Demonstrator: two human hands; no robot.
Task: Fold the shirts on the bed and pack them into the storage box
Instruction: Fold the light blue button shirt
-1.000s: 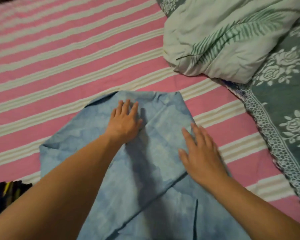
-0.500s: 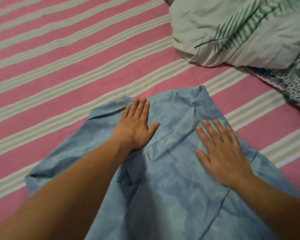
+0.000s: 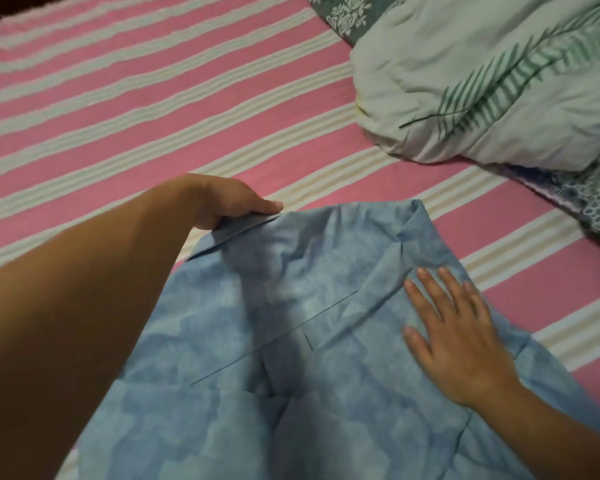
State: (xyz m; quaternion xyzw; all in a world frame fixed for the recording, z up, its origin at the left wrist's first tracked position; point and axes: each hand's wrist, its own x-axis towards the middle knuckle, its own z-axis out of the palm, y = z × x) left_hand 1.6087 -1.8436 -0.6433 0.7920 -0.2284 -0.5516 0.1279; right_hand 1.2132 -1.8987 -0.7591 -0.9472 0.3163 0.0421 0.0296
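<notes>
A light blue shirt [image 3: 319, 358] with a faint cloud pattern lies spread on the pink and cream striped bed [image 3: 136, 109], its collar end pointing away from me. My left hand [image 3: 229, 202] pinches the shirt's far left edge at the collar, thumb on top, and lifts it slightly. Flat on the shirt's right side lies my right hand [image 3: 458, 337], fingers straight and spread, pressing the cloth down. No storage box is in view.
A pale quilt with green leaf print [image 3: 492, 81] is bunched at the upper right. Under it a green rose-patterned blanket with a lace border [image 3: 596, 199] runs down the right edge.
My left hand has left the middle of the shirt, moved to its far left edge and taken hold of it. The right hand stays flat on the right side.
</notes>
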